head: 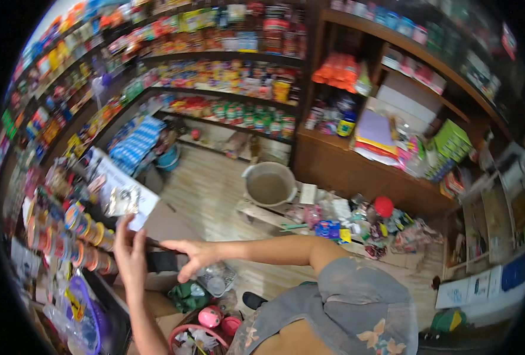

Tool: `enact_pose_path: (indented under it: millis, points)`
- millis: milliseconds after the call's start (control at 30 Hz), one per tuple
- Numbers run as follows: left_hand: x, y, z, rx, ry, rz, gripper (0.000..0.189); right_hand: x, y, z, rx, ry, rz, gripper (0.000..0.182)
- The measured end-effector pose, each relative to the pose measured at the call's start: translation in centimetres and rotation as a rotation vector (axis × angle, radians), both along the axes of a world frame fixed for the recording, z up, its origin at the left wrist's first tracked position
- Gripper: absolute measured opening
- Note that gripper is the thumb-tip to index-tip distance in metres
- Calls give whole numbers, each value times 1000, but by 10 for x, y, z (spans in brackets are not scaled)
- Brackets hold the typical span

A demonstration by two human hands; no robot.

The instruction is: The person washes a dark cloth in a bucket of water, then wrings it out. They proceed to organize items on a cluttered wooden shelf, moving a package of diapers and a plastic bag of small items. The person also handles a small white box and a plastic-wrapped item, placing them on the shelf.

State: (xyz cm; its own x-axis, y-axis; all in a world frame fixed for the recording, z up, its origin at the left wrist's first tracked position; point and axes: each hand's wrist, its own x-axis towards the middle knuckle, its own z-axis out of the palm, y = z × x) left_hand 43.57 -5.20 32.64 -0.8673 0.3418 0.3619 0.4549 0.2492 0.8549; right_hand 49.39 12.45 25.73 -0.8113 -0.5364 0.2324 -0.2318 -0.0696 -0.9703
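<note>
My left hand is raised at the left, its fingers apart, beside stacked round plastic tubs. Just beyond its fingertips, a shiny clear-and-silver packet shows over a white printed board or carton. Whether the fingertips touch the packet is unclear. My right hand reaches across from the right with thumb and fingers spread. Between both hands is a dark, blurred object, partly behind the right fingers. I cannot tell whether the right hand grips it.
Shelves of packaged goods line the walls. A large pot stands on a low wooden bench, near loose packets and a red ball. Below are a purple basket, a green bag and a pink bin.
</note>
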Motion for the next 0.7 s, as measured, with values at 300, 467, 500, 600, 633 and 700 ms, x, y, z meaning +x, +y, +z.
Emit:
enact_pose_path:
  millis: [300, 467, 500, 600, 633, 700]
  points:
    - [176, 282, -115, 80, -625, -770, 59, 260, 254, -88, -259, -278, -730, 30]
    - [246, 388, -140, -225, -633, -1179, 60, 370, 331, -73, -255, -365, -1092, 31]
    - [261, 410, -129, -254, -750, -1227, 51, 384, 345, -69, -262, -366, -1116, 32]
    - [278, 456, -117, -254, -608, -1182, 31, 402, 377, -78, -238, -257, -1304, 40]
    - [280, 472, -118, -271, -581, -1171, 30, 406, 387, -89, -219, -204, -1394, 43]
    - [281, 497, -119, -272, -489, -1139, 24, 409, 405, -108, 32, 9, -1532, 61]
